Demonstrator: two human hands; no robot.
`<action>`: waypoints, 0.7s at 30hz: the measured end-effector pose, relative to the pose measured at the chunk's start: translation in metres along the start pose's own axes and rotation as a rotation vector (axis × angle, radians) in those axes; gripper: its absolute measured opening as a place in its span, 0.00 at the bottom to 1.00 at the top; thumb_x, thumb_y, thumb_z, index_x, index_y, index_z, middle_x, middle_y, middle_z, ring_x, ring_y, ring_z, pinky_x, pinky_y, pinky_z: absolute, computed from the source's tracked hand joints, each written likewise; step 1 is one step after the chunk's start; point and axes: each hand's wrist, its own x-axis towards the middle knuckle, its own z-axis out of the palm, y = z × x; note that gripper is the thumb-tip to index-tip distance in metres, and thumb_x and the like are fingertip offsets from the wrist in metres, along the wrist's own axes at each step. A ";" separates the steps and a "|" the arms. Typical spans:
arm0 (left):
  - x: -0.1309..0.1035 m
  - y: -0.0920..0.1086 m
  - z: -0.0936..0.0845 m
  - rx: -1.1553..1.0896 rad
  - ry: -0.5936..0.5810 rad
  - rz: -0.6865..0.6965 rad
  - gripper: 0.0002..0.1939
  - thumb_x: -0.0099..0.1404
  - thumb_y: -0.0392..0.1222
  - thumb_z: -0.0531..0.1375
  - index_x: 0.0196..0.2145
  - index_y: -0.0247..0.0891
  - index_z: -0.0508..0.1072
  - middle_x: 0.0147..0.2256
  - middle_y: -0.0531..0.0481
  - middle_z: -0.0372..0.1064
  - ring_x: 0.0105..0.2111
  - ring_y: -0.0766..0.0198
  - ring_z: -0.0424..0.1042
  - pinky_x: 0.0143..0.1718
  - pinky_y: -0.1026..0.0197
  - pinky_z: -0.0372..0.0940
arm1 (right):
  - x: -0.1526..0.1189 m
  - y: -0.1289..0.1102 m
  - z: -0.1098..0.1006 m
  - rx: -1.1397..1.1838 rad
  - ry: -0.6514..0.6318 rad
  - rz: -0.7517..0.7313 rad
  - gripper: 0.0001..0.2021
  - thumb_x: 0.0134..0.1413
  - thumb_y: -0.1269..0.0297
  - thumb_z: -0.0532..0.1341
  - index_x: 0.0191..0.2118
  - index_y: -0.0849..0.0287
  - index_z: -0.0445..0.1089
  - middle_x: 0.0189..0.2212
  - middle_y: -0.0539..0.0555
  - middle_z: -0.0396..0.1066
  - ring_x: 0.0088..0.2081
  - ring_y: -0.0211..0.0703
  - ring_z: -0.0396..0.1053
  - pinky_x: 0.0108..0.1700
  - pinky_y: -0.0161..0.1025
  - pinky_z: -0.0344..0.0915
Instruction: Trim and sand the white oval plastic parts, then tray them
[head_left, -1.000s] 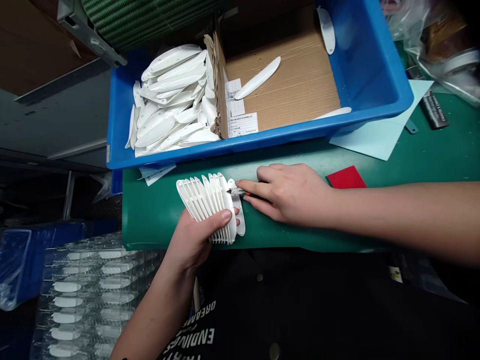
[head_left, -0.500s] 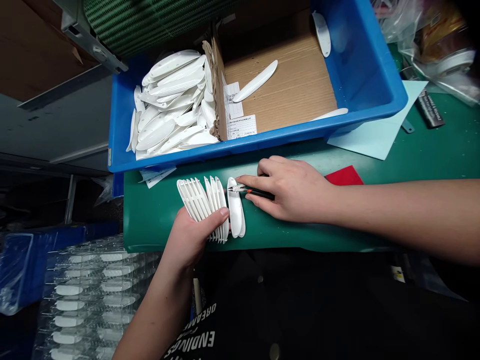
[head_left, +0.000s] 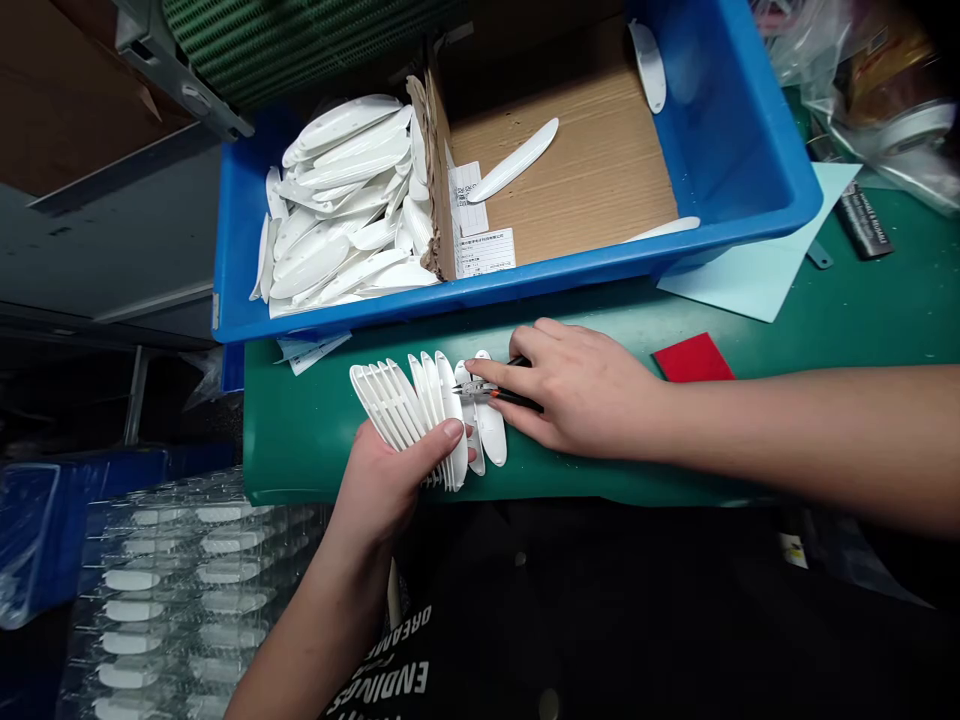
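My left hand is closed around a fanned row of several white oval plastic covers, its thumb lying across the row's right end. In my right hand is a pair of black-handled pliers with orange marks. The metal jaws lie over the covers at the right of the row, and my right index finger reaches to the top of one. A separate white oval cover lies on the green mat just right of the held row. Another cover beside it is partly hidden by the pliers and fingers.
A blue bin stands behind, with a cardboard divider. A heap of white covers fills its left side; a few lie on the right. A red piece and a pale blue sheet lie rightward. Stacked clear trays stand lower left.
The left hand's row has spread slightly rightward, with another cover at its right end. The loose covers have separated and shifted right. The pliers have moved slightly down.
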 end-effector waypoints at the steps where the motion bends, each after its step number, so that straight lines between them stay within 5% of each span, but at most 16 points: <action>1: 0.000 0.000 0.001 0.000 0.004 0.003 0.22 0.61 0.48 0.75 0.49 0.36 0.79 0.36 0.44 0.82 0.33 0.55 0.81 0.34 0.59 0.77 | 0.000 0.000 0.000 -0.007 -0.008 0.005 0.22 0.76 0.51 0.54 0.65 0.54 0.72 0.41 0.60 0.68 0.40 0.50 0.60 0.39 0.42 0.52; 17: 0.001 0.001 0.002 -0.044 0.015 -0.014 0.24 0.58 0.48 0.75 0.49 0.36 0.80 0.39 0.42 0.84 0.31 0.51 0.82 0.32 0.54 0.78 | -0.002 0.001 0.000 0.045 0.033 0.033 0.21 0.76 0.51 0.54 0.63 0.51 0.75 0.36 0.54 0.72 0.34 0.43 0.67 0.33 0.41 0.49; 21: 0.004 -0.001 0.003 -0.043 0.081 0.019 0.29 0.59 0.48 0.75 0.56 0.39 0.78 0.50 0.41 0.82 0.46 0.44 0.82 0.44 0.52 0.79 | -0.001 0.007 -0.001 0.114 0.093 0.099 0.21 0.75 0.51 0.56 0.64 0.50 0.75 0.36 0.53 0.71 0.35 0.42 0.68 0.32 0.40 0.49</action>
